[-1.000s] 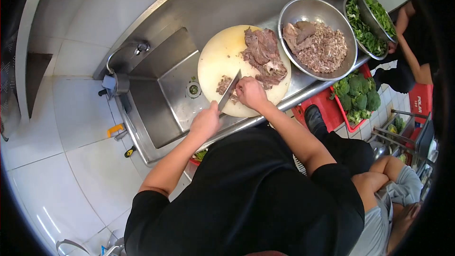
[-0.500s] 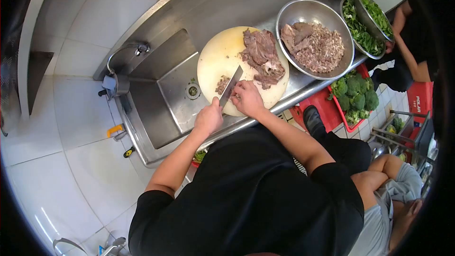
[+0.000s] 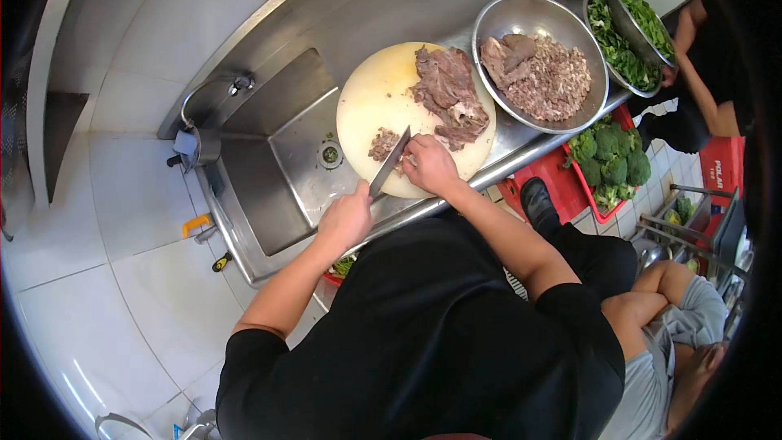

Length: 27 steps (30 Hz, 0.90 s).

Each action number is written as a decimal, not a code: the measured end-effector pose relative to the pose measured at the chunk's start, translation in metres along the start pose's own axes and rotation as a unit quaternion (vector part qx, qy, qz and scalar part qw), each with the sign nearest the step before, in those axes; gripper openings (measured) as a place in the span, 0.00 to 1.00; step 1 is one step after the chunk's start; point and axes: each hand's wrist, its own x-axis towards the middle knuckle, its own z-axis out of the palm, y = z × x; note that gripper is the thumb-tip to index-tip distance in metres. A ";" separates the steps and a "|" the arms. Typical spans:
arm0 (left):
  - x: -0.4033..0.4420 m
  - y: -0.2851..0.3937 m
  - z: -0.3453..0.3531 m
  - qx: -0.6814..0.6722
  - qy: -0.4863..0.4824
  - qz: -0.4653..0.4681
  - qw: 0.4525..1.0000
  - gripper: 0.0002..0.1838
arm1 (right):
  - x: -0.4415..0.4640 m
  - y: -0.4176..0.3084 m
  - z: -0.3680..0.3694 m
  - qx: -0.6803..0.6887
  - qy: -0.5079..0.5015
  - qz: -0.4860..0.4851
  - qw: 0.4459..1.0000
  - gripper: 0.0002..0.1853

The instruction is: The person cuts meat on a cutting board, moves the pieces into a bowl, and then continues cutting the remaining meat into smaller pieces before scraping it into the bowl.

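Note:
My left hand (image 3: 346,216) is wrapped round the handle of a knife (image 3: 392,161), its blade slanting up over a round pale cutting board (image 3: 371,98). Just right of the blade, my right hand (image 3: 432,165) has its fingers curled and pressed down on meat that they mostly hide. Small chopped bits (image 3: 383,143) lie left of the knife. A large piece of cooked meat (image 3: 448,94) rests on the board's upper right. Beside the board, a steel bowl (image 3: 486,23) holds chopped meat and a bigger chunk.
The sink basin (image 3: 297,163) is left of the board, with a tap (image 3: 195,98) beyond it. Bowls of leafy greens (image 3: 623,49) stand at upper right, near a co-worker's arm (image 3: 700,81). Below are a red crate of broccoli (image 3: 607,163) and a seated person (image 3: 672,301).
The knife and my left hand have shifted slightly down and left since half a second ago. My right hand stays close to the blade, fingers slightly repositioned.

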 end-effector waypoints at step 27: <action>0.020 0.003 0.007 -0.039 0.071 -0.003 0.997 0.12 | -0.011 -0.008 -0.020 -0.029 -0.015 -0.018 0.999 0.17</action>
